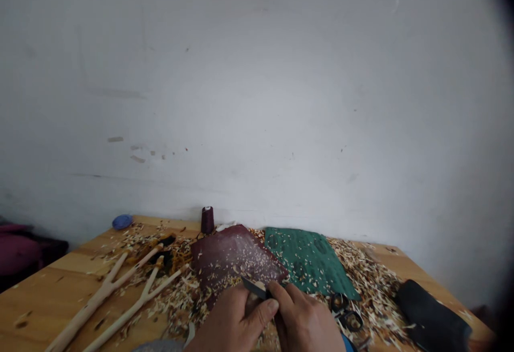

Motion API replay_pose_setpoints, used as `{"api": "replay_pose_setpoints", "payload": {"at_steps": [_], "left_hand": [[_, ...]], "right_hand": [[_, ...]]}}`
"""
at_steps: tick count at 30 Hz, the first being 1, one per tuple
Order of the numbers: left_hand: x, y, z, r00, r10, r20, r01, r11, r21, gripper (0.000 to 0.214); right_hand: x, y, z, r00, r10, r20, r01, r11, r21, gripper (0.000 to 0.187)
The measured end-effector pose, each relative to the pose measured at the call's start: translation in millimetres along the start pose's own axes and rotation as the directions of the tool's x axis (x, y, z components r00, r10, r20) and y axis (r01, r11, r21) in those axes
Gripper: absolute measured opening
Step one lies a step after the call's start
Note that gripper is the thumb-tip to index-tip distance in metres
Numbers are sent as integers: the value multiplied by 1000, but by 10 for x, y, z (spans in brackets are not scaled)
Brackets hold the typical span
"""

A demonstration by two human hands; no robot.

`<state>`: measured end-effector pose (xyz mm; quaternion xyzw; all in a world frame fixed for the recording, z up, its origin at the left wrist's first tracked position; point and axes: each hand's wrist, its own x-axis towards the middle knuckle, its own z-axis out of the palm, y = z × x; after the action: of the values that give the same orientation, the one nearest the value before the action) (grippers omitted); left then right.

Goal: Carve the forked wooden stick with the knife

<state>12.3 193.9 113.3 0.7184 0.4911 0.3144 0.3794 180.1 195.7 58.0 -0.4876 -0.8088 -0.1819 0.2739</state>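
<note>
Near the bottom middle, my right hand (307, 314) is closed round the handle of a knife (254, 287), whose dark blade points up and to the left. Close against it, my left hand (241, 314) is closed round a pale piece of wood (260, 285), mostly hidden by the fingers. The left thumb reaches across toward the knife and the right fingers. Beyond the hands lie a dark red sheet (236, 255) and a green sheet (307, 261), both sprinkled with wood shavings.
Two peeled forked sticks (106, 290) lie at left on the wooden table (52, 293). A purple thread cone (207, 220) and a blue dish (122, 221) stand near the wall. Black-handled scissors (351, 320), heaped shavings (373, 279) and a black flat object (429, 317) are at right.
</note>
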Motion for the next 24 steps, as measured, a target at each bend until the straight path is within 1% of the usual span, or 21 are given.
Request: {"api": "replay_pose_setpoints", "payload": {"at_steps": [4, 6, 12, 15, 17, 19, 21, 23, 24], "left_hand": [[-11, 27, 18, 999, -7, -50, 12, 995, 101, 23], [-13, 18, 31, 999, -12, -44, 18, 992, 126, 23], [-7, -71, 57, 999, 26, -27, -21, 988, 151, 27], [-11, -98, 68, 998, 52, -26, -47, 983, 175, 28], [-15, -113, 80, 998, 43, -39, -34, 979, 203, 29], [-20, -127, 89, 998, 15, -54, -2, 972, 234, 30], [-22, -134, 88, 998, 0, -59, 15, 968, 249, 30], [-20, -132, 71, 999, -2, -47, 13, 970, 242, 29], [-17, -128, 57, 999, 1, -36, 8, 972, 233, 30]], "right_hand": [[2, -16, -22, 1000, 10, 19, -10, 999, -35, 34], [5, -27, -31, 999, 15, 28, -14, 998, -61, 34], [15, -61, -44, 997, 38, 66, -31, 993, -110, 37], [24, -99, -68, 994, 63, 88, -48, 986, -161, 38], [32, -128, -91, 991, 81, 105, -58, 977, -206, 42], [40, -143, -109, 984, 115, 133, -76, 961, -264, 47], [45, -136, -115, 971, 177, 163, -117, 939, -322, 51], [46, -109, -103, 951, 247, 186, -174, 926, -335, 52], [45, -91, -94, 943, 272, 193, -203, 928, -312, 50]]}}
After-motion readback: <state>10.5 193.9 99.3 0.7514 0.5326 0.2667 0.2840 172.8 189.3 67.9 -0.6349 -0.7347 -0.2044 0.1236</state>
